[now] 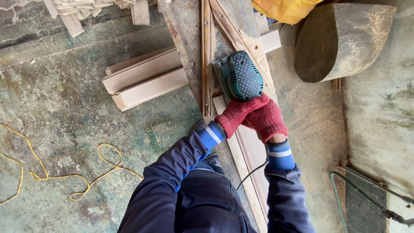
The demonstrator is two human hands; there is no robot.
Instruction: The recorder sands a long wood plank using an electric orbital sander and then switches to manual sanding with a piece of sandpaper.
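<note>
Both hands in red knit gloves sit at the rear of a teal electric sander (239, 77). The right hand (266, 117) has its fingers curled over the tool's back; the left hand (233, 115) is pressed against it, its fingers wrapped alongside. The sander rests on a pale wooden board (248, 151) lying on a worn plank tabletop (185, 34). A yellow cord (64, 176) loops on the floor, near stacked boards (144, 77).

The pale wooden board (252, 172) runs under the green electric sander (241, 77) and off the lower edge. The red-gloved hands overlap, hiding their fingers' grip. The heap of pale wood offcuts (82, 11) is cut by the upper-left edge.
</note>
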